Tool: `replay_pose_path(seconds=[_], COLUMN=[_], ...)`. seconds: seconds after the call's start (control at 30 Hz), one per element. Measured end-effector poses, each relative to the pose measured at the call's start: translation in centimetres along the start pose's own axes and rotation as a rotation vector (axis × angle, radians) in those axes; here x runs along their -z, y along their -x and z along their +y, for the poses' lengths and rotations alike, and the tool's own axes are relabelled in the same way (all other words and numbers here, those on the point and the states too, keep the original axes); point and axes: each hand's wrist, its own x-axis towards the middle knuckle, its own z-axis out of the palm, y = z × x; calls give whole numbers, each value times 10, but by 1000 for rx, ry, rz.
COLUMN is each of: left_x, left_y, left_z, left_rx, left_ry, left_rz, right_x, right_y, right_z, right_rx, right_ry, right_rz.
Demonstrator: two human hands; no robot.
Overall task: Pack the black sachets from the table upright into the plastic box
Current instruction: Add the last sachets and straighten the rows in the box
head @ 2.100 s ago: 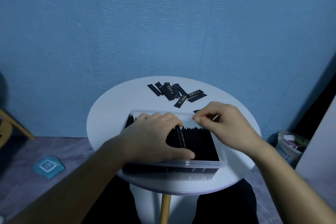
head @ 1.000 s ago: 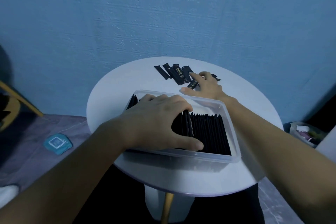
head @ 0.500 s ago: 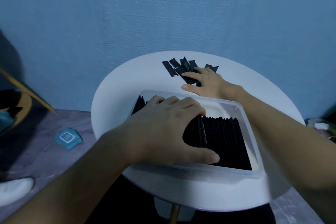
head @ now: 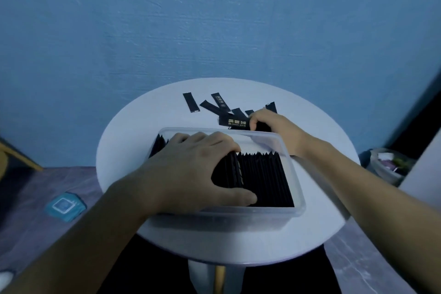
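Observation:
A clear plastic box [head: 297, 210] sits on the round white table [head: 124, 145], packed with a row of upright black sachets [head: 262, 179]. My left hand [head: 191, 169] lies flat inside the box and presses the left part of the row, thumb along the near side. Behind the box, my right hand [head: 274, 124] is closed on a black sachet with gold print [head: 235, 122], held flat just above the table. Several loose black sachets [head: 191, 102] lie scattered at the far side of the table.
A blue wall stands right behind the table. A teal square packet [head: 65, 206] lies on the floor at the left. A small basket with clutter [head: 389, 164] stands on the floor at the right. A wooden chair leg shows at the far left edge.
My right hand reached past the box to the loose pile and closed on one sachet, pulling it back toward the box. The left hand stayed on the packed row.

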Motion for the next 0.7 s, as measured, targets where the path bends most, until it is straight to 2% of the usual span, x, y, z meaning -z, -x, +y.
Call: replay_pose_path(seconds=[0.27, 0.37, 0.43, 0.5, 0.6, 0.7], left_x=[-1, -2, -2, -2, -3, -2], left_y=[0, 0, -1, -1, -1, 0], left_z=[0, -1, -1, -1, -1, -1], left_rx=[4, 7, 9, 14, 15, 16], left_ry=[19, 31, 28, 22, 28, 39], left_rz=[7, -3, -4, -4, -8, -12], right_x=[16, 17, 16, 13, 7, 3], right_y=[7, 3, -2, -5, -10, -18], right_z=[-17, -17, -21, -24, -26, -30], right_rx=[-18, -165, -362, -487, -445, -395], right_ry=[-74, 11, 183, 258, 334, 305], right_rz=[130, 196, 156, 58, -70, -103])
